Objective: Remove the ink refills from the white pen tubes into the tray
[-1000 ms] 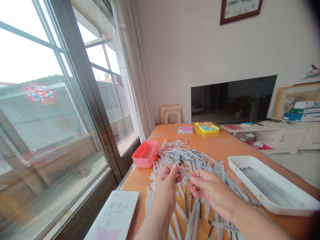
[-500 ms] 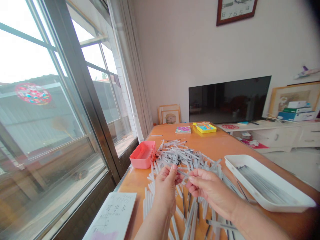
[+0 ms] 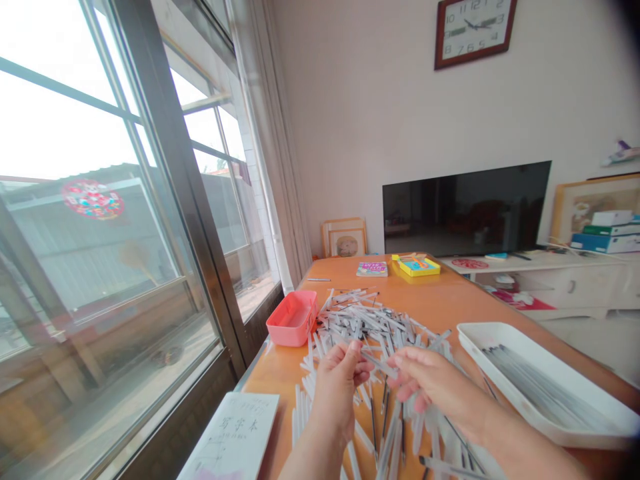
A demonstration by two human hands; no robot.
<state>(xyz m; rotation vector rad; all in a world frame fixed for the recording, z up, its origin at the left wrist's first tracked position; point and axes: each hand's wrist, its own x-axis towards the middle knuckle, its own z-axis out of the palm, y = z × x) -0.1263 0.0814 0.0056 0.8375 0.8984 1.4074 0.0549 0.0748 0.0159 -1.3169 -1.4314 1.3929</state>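
My left hand (image 3: 340,373) is closed, thumb on top, around one end of a translucent pen barrel (image 3: 379,364). The barrel's other end meets the pinched thumb and forefinger of my right hand (image 3: 423,377), whose remaining fingers curl loosely below. Both hands are over the near part of a heap of clear pen barrels (image 3: 355,317), with thin dark-tipped refills (image 3: 373,420) among them. To the right, a white tray (image 3: 565,363) holds a row of slim pens or filled barrels (image 3: 530,387), lying side by side with dark ends pointing away.
A pink plastic box (image 3: 290,327) stands left of the heap. A writing notebook (image 3: 235,433) lies at the near left, by the glass door. Farther along the wooden table (image 3: 330,267) are a small booklet (image 3: 373,269) and a yellow box (image 3: 419,266).
The view has tipped upward, so everything sits lower and more of the wall clock shows. My right hand has drawn slightly away from the left, showing more of the barrel.
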